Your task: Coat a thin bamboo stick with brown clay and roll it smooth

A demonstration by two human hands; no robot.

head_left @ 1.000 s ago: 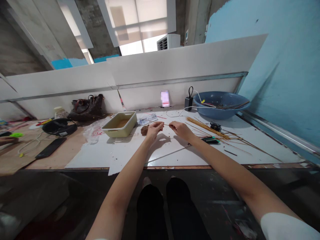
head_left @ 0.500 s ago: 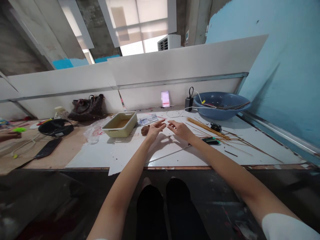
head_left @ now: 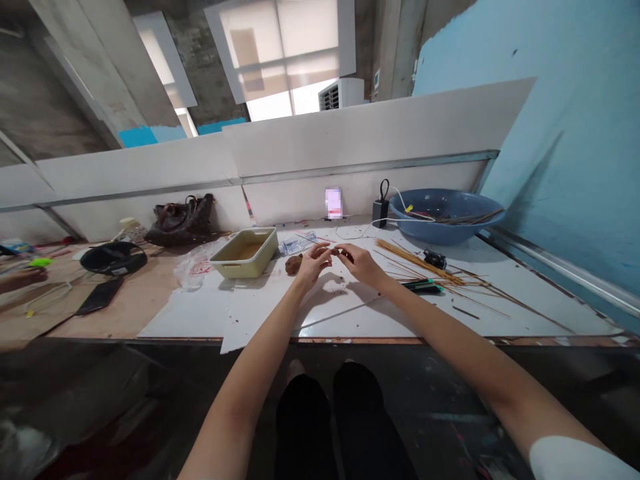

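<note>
Pinching a small dark-brown, clay-like piece (head_left: 335, 252) between thumb and forefinger, the bare right hand (head_left: 359, 263) was fingertip to fingertip with the bare left hand (head_left: 311, 265) above a white board (head_left: 270, 313). The left fingers were curved and slightly parted; whether they gripped the piece too, I could not tell. Just left of that hand lay a rough brown lump (head_left: 294, 265), near a pale yellow-green rectangular tub (head_left: 240, 269). Thin yellow-brown sticks (head_left: 417, 260) lay loosely bundled beyond the right hand.
</note>
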